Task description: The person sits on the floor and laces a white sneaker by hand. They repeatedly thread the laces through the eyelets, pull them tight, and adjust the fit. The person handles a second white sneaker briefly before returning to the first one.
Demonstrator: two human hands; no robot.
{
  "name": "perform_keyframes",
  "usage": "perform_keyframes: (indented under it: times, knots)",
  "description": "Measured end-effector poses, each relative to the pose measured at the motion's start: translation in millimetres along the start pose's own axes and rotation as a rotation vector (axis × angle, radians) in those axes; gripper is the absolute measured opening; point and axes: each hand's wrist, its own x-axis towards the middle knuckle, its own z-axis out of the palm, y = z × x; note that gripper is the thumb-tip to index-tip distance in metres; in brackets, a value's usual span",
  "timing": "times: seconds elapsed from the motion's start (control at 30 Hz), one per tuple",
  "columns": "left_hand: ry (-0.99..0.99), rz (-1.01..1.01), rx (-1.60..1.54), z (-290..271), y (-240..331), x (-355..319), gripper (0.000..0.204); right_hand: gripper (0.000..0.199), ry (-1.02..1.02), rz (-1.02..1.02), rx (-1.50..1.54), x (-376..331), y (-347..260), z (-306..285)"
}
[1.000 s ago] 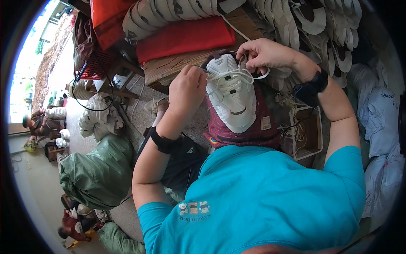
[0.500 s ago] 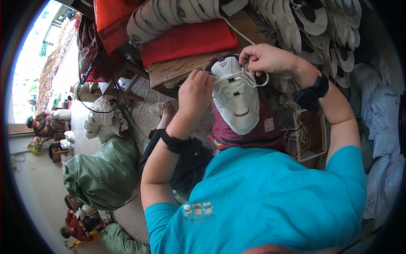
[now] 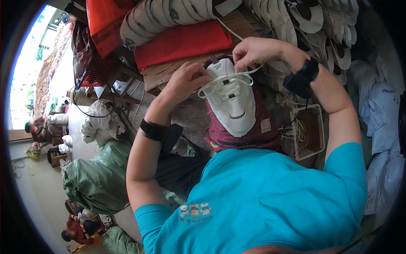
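A white shoe upper (image 3: pixel 233 112) with a mesh tongue lies across a maroon striped cloth on my lap, its toe toward me. Its white shoelace (image 3: pixel 230 78) is threaded through the eyelets and stretches across the top of the tongue. On the left side, my left hand (image 3: pixel 186 80) is closed with the fingertips pinching the lace. My right hand (image 3: pixel 256 51) bends over the collar on the other side, fingers closed on the lace, which loops out beside them. The fingertips of the right hand are partly hidden.
Ahead stands a wooden bench (image 3: pixel 158 76) bearing a folded red cloth (image 3: pixel 182 42) and a row of nested shoe uppers (image 3: pixel 165 19). More uppers (image 3: pixel 308 19) hang at the upper right. A white-framed crate (image 3: pixel 311 144) is at my right, a green sack (image 3: pixel 99 178) at my left.
My left hand has moved left and slightly up from the shoe, opening its grip posture a little. The lace is now drawn straighter across the tongue. My right hand has shifted slightly left.
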Motion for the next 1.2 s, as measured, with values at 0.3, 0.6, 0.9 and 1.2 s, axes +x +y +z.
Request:
perform_keyframes:
  times: [0.3, 0.6, 0.9, 1.2]
  knots:
    - [-0.210, -0.172, 0.058, -15.4, 10.1, 12.9, 0.018, 0.021, 0.076, 0.001, -0.163, 9.5, -8.3, 8.1]
    - [0.048, -0.282, -0.508, 2.8, -1.1, 1.3, 0.022, 0.015, 0.215, 0.014, 0.304, 17.6, 17.0, 20.1]
    - [0.553, 0.003, -0.495, 34.1, 3.4, 14.3, 0.023, 0.021, 0.504, -0.230, 0.439, 22.3, -10.7, 37.7]
    - [0.482, -0.030, -0.527, 78.2, -33.9, 9.7, 0.044, 0.047, 0.243, -0.001, 0.924, 10.9, 35.9, 75.2]
